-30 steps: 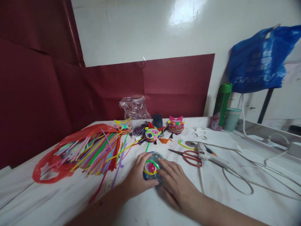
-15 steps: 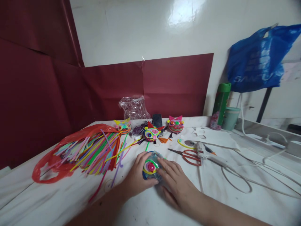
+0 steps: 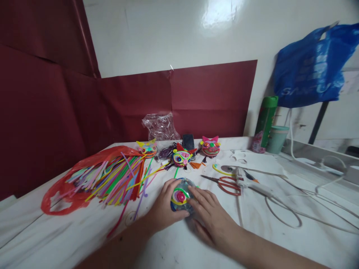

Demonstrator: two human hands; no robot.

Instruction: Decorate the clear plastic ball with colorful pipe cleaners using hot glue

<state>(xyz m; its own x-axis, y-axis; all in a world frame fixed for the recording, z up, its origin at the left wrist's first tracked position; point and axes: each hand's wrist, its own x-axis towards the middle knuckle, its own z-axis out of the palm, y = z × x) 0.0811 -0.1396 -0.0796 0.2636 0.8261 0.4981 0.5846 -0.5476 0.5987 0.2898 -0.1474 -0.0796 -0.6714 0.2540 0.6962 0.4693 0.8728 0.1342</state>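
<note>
Between my hands is a round blue-grey craft head (image 3: 183, 197) bearing an eye of coiled green, yellow and white strips round a shiny pink button (image 3: 181, 197). My left hand (image 3: 166, 203) wraps its left side, thumb low at the front and fingers over the top. On the right side, my right hand (image 3: 209, 211) presses with its fingers laid over the head, hiding that part. Just behind sits a red-eared animal head (image 3: 181, 157). Farther back stand a yellow-eared head (image 3: 147, 148) and a pink-eared head (image 3: 210, 146).
Left lies a red plastic bag (image 3: 60, 209) with many coloured pipe cleaners (image 3: 114, 183). Orange-handled scissors (image 3: 228, 185) and a white glue gun (image 3: 252, 183) with trailing cord lie right. Behind are a phone (image 3: 188, 141), clear wrap (image 3: 161, 127), a green can (image 3: 265, 123) and a cup (image 3: 277, 140).
Both hands keep the same hold on the craft head. The whole view has shifted slightly, with the background a little higher in the picture.
</note>
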